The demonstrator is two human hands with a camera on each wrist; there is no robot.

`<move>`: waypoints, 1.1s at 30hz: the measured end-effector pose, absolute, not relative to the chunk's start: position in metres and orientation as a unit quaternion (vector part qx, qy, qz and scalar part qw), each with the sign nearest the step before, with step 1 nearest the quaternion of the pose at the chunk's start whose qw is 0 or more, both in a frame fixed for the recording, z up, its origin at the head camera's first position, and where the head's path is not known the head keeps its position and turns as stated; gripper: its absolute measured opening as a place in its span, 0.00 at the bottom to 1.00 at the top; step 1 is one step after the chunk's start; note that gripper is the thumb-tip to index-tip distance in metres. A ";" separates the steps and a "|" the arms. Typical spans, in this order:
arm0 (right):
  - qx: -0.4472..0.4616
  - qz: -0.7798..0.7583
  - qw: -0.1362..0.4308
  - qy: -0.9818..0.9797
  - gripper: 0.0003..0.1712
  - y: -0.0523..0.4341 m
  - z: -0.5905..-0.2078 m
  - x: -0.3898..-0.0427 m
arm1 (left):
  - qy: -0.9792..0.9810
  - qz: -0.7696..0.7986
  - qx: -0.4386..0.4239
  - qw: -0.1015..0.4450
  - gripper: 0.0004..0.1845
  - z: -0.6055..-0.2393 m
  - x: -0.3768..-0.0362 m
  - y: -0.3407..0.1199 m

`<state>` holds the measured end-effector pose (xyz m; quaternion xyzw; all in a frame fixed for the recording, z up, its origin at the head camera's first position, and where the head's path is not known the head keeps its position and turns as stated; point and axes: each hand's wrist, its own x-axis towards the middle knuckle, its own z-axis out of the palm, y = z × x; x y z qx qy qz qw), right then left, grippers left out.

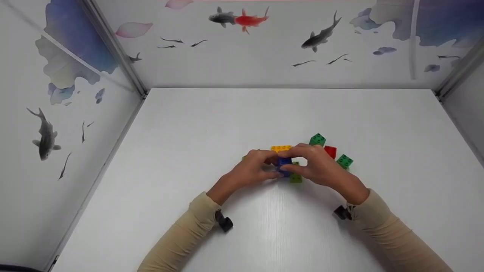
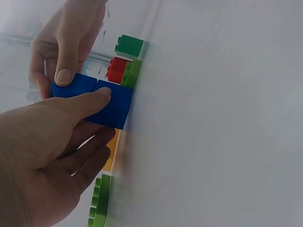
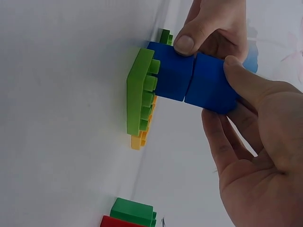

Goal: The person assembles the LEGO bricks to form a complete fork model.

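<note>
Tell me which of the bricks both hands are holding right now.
The blue bricks, pinched between the left hand and right hand; the green and red ones lie untouched.

Blue bricks (image 1: 284, 164), lime plate (image 3: 138, 92), yellow brick (image 1: 280, 148), green bricks (image 1: 317, 139), red brick (image 1: 330, 151); white table (image 1: 264, 113); fish-print walls (image 1: 264, 45).

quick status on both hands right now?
Left hand: pinching the lower blue brick, the one on the light green plate.
Right hand: pinching the upper blue brick, pressed against the lower one.
</note>
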<state>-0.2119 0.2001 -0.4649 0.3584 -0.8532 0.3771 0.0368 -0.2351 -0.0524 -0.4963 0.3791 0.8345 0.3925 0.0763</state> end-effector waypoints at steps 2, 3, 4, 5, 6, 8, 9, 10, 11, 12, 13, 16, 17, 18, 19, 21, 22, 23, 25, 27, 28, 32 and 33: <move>0.364 0.378 0.038 -0.850 0.22 0.200 -0.466 -0.212 | 0.837 0.388 0.378 0.076 0.23 -0.497 -0.235 -0.052; 0.365 0.380 0.036 -0.849 0.22 0.200 -0.466 -0.212 | 0.837 0.388 0.377 0.077 0.23 -0.497 -0.235 -0.052; 0.365 0.382 0.035 -0.848 0.22 0.200 -0.467 -0.213 | 0.838 0.387 0.377 0.076 0.23 -0.497 -0.234 -0.052; 0.365 0.383 0.033 -0.848 0.22 0.201 -0.467 -0.213 | 0.839 0.385 0.377 0.075 0.23 -0.497 -0.234 -0.052; 0.364 0.385 0.030 -0.847 0.21 0.201 -0.467 -0.213 | 0.839 0.385 0.378 0.075 0.22 -0.497 -0.234 -0.051; 0.362 0.388 0.024 -0.847 0.21 0.202 -0.467 -0.213 | 0.839 0.385 0.377 0.075 0.22 -0.497 -0.234 -0.051; 0.360 0.389 0.021 -0.847 0.20 0.202 -0.466 -0.213 | 0.839 0.385 0.377 0.075 0.21 -0.497 -0.234 -0.051; 0.359 0.389 0.019 -0.848 0.20 0.202 -0.466 -0.214 | 0.840 0.384 0.376 0.075 0.21 -0.496 -0.234 -0.050; 0.359 0.390 0.016 -0.848 0.20 0.202 -0.465 -0.214 | 0.840 0.384 0.376 0.076 0.21 -0.496 -0.234 -0.050; 0.359 0.388 0.013 -0.849 0.19 0.202 -0.463 -0.213 | 0.840 0.384 0.376 0.077 0.21 -0.495 -0.234 -0.050; 0.359 0.386 0.010 -0.850 0.19 0.202 -0.462 -0.213 | 0.841 0.383 0.376 0.077 0.21 -0.495 -0.234 -0.049; 0.360 0.378 0.002 -0.853 0.19 0.201 -0.458 -0.212 | 0.841 0.381 0.376 0.078 0.21 -0.493 -0.235 -0.049; 0.360 0.378 0.000 -0.853 0.20 0.201 -0.457 -0.212 | 0.841 0.380 0.377 0.076 0.21 -0.492 -0.235 -0.049; 0.359 0.376 0.000 -0.854 0.20 0.201 -0.456 -0.212 | 0.841 0.380 0.379 0.076 0.21 -0.492 -0.235 -0.049; 0.359 0.376 0.001 -0.854 0.21 0.201 -0.456 -0.212 | 0.840 0.380 0.380 0.075 0.21 -0.492 -0.235 -0.049; 0.359 0.374 0.009 -0.855 0.22 0.201 -0.457 -0.211 | 0.837 0.382 0.383 0.074 0.21 -0.492 -0.236 -0.049; 0.360 0.372 0.013 -0.855 0.22 0.200 -0.458 -0.211 | 0.836 0.383 0.385 0.074 0.22 -0.493 -0.236 -0.049; 0.362 0.370 0.019 -0.855 0.23 0.200 -0.459 -0.210 | 0.835 0.385 0.386 0.075 0.22 -0.493 -0.236 -0.050; 0.365 0.367 0.028 -0.855 0.23 0.200 -0.462 -0.210 | 0.834 0.388 0.385 0.076 0.23 -0.494 -0.236 -0.051; 0.366 0.365 0.031 -0.855 0.24 0.199 -0.463 -0.210 | 0.835 0.388 0.383 0.078 0.24 -0.494 -0.235 -0.052; 0.367 0.368 0.030 -0.854 0.24 0.199 -0.464 -0.211 | 0.835 0.389 0.382 0.079 0.24 -0.495 -0.235 -0.052; 0.367 0.372 0.023 -0.852 0.24 0.199 -0.465 -0.211 | 0.834 0.393 0.381 0.079 0.25 -0.496 -0.234 -0.053; 0.366 0.372 0.017 -0.853 0.24 0.199 -0.466 -0.212 | 0.832 0.396 0.381 0.079 0.24 -0.497 -0.234 -0.053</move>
